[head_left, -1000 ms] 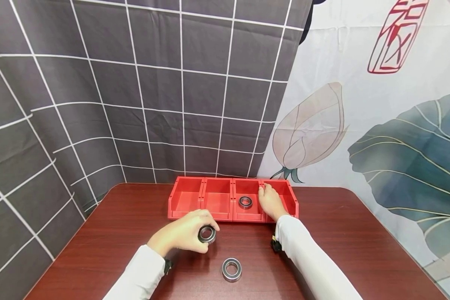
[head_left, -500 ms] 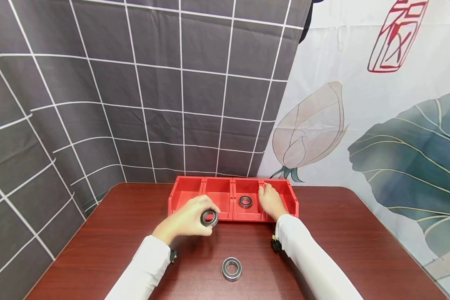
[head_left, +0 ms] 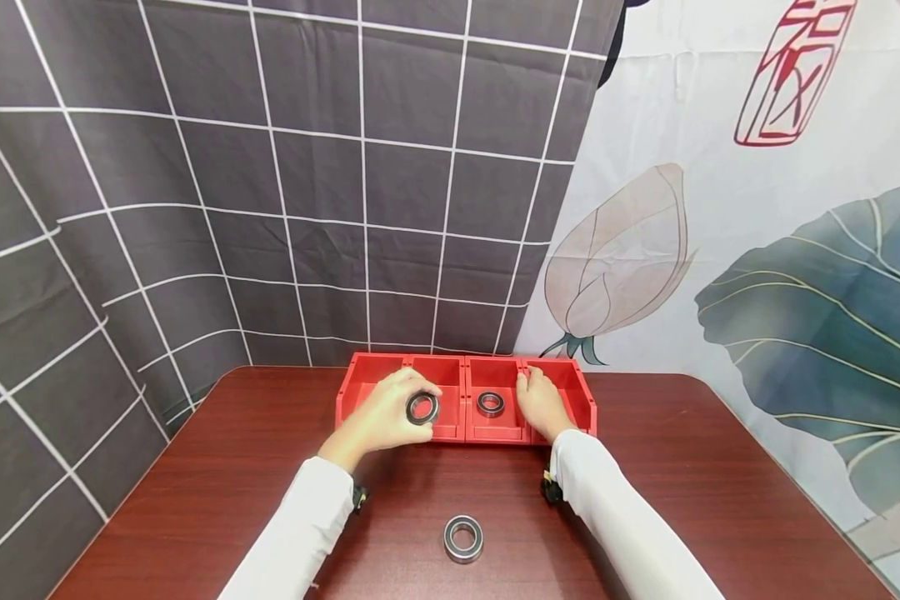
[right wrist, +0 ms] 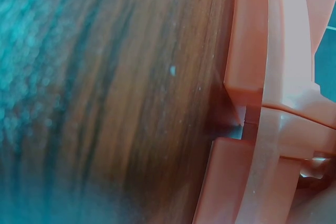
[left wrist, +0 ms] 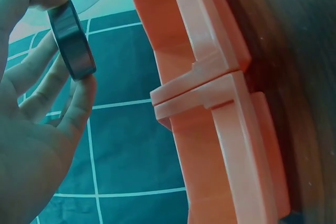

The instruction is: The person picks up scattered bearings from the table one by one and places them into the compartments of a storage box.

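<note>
My left hand (head_left: 390, 410) pinches a ball bearing (head_left: 411, 407) on edge between thumb and fingers, above the front of the second red bin from the left. In the left wrist view the bearing (left wrist: 73, 40) shows its metal outer rim. My right hand (head_left: 543, 403) grips the wall between the third and fourth red bins; its fingertips are partly hidden. A second bearing (head_left: 491, 404) lies flat inside the third bin (head_left: 495, 433). On the tabletop in front, a third bearing (head_left: 463, 538) lies flat.
The red bins (head_left: 438, 365) stand joined in a row at the back of the dark red wooden table (head_left: 270, 467). Behind them hangs a grey cloth (head_left: 307, 183) with white grid lines, and a floral cloth (head_left: 645, 333) to the right.
The left hand has moved forward and slightly right with its bearing, from over the table to over the bins' front. The right hand and other bearings have stayed put.
</note>
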{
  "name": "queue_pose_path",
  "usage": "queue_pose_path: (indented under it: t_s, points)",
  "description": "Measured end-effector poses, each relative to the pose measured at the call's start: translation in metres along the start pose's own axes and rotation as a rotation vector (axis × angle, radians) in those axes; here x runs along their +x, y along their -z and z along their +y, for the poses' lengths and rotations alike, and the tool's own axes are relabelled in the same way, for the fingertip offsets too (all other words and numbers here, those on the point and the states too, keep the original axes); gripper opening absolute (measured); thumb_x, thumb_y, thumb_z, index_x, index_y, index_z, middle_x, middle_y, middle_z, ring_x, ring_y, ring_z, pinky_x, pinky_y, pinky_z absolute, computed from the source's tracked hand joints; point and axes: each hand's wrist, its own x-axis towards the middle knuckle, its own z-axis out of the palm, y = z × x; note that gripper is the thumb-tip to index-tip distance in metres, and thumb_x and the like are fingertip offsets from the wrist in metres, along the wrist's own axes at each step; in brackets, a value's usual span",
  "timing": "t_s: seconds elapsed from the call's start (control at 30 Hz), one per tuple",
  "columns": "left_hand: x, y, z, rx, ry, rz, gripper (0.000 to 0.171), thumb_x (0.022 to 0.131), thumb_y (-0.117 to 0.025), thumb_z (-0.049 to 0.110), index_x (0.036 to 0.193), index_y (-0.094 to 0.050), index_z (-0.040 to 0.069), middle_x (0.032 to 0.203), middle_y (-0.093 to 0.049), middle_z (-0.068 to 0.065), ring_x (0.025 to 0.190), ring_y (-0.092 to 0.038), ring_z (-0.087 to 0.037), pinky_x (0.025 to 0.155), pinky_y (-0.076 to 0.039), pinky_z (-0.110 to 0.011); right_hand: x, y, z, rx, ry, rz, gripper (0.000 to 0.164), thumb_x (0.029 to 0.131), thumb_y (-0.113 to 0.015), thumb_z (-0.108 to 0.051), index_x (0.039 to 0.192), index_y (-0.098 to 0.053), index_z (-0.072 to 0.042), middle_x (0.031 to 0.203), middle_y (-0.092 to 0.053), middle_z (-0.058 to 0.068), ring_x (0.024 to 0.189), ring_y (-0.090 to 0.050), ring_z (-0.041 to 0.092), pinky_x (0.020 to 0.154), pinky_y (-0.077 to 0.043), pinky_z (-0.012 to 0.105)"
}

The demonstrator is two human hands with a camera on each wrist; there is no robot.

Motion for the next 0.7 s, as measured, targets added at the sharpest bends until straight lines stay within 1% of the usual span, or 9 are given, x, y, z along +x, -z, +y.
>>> queue_pose_path:
  t_s: [0.07, 0.2, 0.47, 0.7]
  points:
    - [0.005, 0.0, 0.001, 0.0, 0.005, 0.016, 0.044, 0.066, -0.082, 0.025, 0.108, -0.068, 0.022, 0.101, -0.057, 0.009, 0.094, -0.052, -0.008, 0.08, -0.051, -0.031, 0.0, 0.0, 0.001, 0.001, 0.0, -0.002, 0.055, 0.102, -0.035, -0.032, 0.142, -0.033, 0.006, 0.137, -0.047, 0.027, 0.124, -0.049, 0.042, 0.106, -0.036, 0.056]
    - [0.013, 0.0, 0.004, 0.005, 0.042, 0.028, 0.044, 0.066, -0.08, 0.027, 0.108, -0.068, 0.023, 0.102, -0.058, 0.008, 0.096, -0.052, -0.009, 0.082, -0.051, -0.032, 0.0, 0.001, 0.001, 0.009, -0.005, -0.007, 0.056, 0.102, -0.035, -0.033, 0.143, -0.031, 0.005, 0.139, -0.045, 0.026, 0.126, -0.047, 0.041, 0.107, -0.036, 0.056]
    - [0.018, -0.005, 0.004, 0.0, 0.105, 0.011, 0.045, 0.066, -0.08, 0.027, 0.11, -0.068, 0.023, 0.103, -0.058, 0.007, 0.097, -0.052, -0.011, 0.081, -0.052, -0.032, -0.001, 0.0, 0.0, 0.027, -0.007, -0.01, 0.055, 0.102, -0.037, -0.032, 0.143, -0.032, 0.004, 0.139, -0.046, 0.025, 0.125, -0.048, 0.04, 0.106, -0.037, 0.056]
    - [0.031, -0.015, -0.005, 0.018, 0.101, -0.02, 0.044, 0.068, -0.079, 0.024, 0.109, -0.068, 0.017, 0.103, -0.059, 0.003, 0.098, -0.051, -0.015, 0.081, -0.051, -0.033, 0.0, 0.0, 0.001, 0.029, -0.014, -0.008, 0.054, 0.102, -0.037, -0.032, 0.142, -0.033, 0.004, 0.138, -0.047, 0.025, 0.124, -0.049, 0.041, 0.105, -0.038, 0.057]
